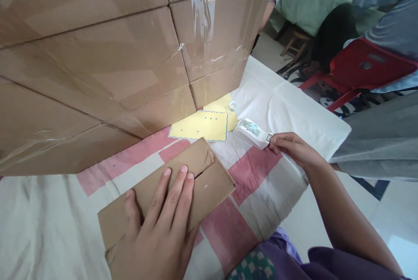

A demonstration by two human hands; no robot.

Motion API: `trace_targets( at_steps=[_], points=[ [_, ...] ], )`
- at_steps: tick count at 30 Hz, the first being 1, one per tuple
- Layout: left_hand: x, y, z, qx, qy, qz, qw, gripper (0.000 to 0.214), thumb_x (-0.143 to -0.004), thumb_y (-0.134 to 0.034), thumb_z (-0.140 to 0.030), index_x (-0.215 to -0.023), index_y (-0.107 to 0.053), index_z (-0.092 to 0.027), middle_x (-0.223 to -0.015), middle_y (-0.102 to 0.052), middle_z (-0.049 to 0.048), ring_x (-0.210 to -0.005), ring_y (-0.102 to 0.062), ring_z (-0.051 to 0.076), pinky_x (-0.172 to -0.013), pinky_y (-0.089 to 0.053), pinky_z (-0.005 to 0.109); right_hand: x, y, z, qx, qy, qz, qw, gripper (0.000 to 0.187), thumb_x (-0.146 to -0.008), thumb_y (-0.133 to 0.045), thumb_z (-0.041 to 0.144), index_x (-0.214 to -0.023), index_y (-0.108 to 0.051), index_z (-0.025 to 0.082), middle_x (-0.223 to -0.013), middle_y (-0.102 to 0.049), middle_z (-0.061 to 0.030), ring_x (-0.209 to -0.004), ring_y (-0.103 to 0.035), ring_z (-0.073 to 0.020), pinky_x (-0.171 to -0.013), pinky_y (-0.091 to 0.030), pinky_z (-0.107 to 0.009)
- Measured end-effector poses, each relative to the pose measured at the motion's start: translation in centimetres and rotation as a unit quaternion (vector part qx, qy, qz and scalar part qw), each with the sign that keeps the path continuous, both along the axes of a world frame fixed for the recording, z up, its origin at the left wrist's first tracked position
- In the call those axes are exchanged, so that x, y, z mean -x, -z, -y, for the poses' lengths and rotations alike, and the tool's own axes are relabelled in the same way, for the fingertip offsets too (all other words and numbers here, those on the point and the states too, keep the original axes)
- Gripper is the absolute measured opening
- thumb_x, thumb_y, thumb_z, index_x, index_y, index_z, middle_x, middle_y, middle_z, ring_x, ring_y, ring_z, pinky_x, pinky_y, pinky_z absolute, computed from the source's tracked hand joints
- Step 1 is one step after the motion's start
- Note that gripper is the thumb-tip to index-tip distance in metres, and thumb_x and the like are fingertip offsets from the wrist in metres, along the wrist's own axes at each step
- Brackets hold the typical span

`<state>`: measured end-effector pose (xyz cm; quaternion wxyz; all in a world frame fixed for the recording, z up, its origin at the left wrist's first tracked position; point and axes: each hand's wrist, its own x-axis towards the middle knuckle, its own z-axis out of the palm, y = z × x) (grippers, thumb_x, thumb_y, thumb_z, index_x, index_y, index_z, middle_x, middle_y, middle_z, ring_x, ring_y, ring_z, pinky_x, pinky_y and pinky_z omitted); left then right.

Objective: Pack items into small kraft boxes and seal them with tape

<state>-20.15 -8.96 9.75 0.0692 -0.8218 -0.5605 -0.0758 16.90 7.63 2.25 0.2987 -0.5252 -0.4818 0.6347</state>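
My left hand (168, 223) lies spread on top of a small closed cardboard box (209, 175), fingers stretched over its flaps near the seam. The box rests at a slant on a pink and white checked cloth. Off to the right, my right hand (292, 147) is closed, thumb and fingertips pinched at the cutter end of a white tape dispenser (251, 132). Whether a free end of tape is between the fingertips is too small to tell. Just beyond the box is a yellow sheet (204, 125) with a scalloped blue border, and a small tape roll (232, 106) sits behind the dispenser.
Large taped cardboard boxes (98, 66) are stacked like a wall at the back left. The table's white-covered edge (294, 101) runs along the right. Past it, a person sits on a red chair (369, 66), near a wooden stool (296, 45) and another covered table.
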Motion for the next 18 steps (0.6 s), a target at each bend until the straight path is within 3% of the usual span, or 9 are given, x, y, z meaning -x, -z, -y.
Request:
trace_targets(
  at_steps=[9,14,18],
  points=[
    [-0.3,-0.2,0.1,0.0,-0.007,-0.005,1.0,0.078,-0.098,-0.051,-0.031,-0.166,-0.017,-0.013,-0.163,-0.04,0.0138,-0.156,-0.031,0.034,-0.13,-0.001,0.06,-0.4,0.5,-0.2,-0.012,-0.026,0.001,1.0,0.037,-0.077,-0.084,0.055,-0.072,-0.079,0.018,-0.069,-0.07,-0.0066,-0.071,-0.064,-0.0199,-0.073,-0.047,-0.032],
    [-0.6,-0.1,0.0,-0.004,-0.02,0.009,1.0,0.078,-0.098,-0.053,-0.031,-0.166,-0.017,-0.018,-0.161,-0.045,0.0126,-0.152,-0.039,0.035,-0.129,-0.002,0.06,-0.8,0.8,0.0,-0.018,-0.032,0.003,0.999,0.035,-0.078,-0.083,0.054,-0.075,-0.08,0.019,-0.078,-0.076,-0.0082,-0.075,-0.066,-0.0194,-0.074,-0.048,-0.031],
    [-1.0,-0.2,-0.1,-0.008,-0.038,0.021,0.999,0.077,-0.099,-0.053,-0.029,-0.166,-0.017,-0.02,-0.161,-0.045,0.0125,-0.15,-0.042,0.035,-0.129,-0.004,0.061,-0.5,0.7,0.2,-0.036,-0.019,0.008,0.999,0.039,-0.076,-0.084,0.057,-0.072,-0.078,0.019,-0.073,-0.073,-0.0076,-0.075,-0.067,-0.02,-0.073,-0.048,-0.03]
  ],
)
